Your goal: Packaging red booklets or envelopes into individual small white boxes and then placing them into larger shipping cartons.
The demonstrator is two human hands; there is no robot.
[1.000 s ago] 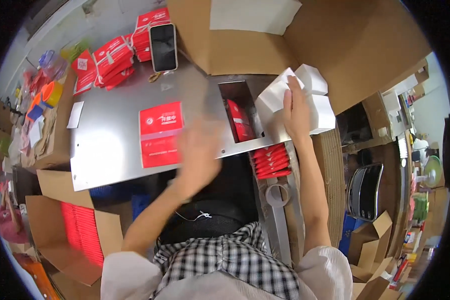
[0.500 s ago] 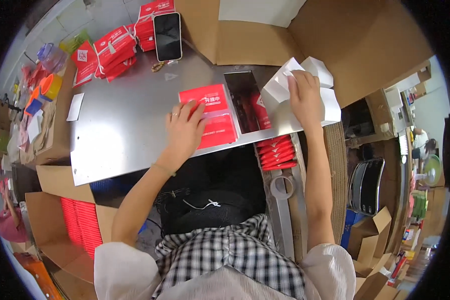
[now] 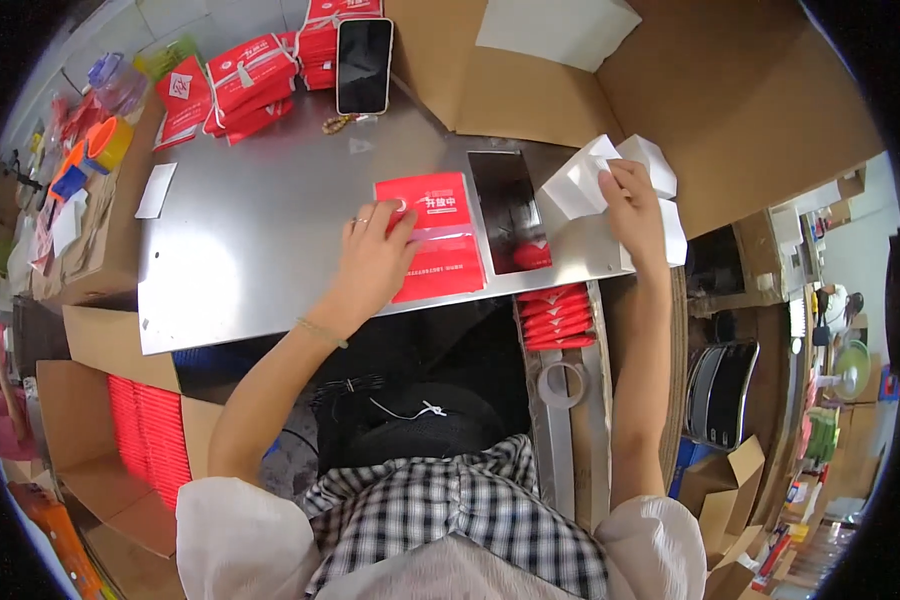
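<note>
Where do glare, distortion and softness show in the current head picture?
Head view: bright glare on the left of the metal tabletop; head view: black corners, the scene tilting toward the rim; head view: green fan soft, left hand fairly crisp.

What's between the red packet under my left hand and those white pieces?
In the head view, a dark rectangular opening in the metal tabletop, something red visible at its near end, separates the packet from the white pieces.
</note>
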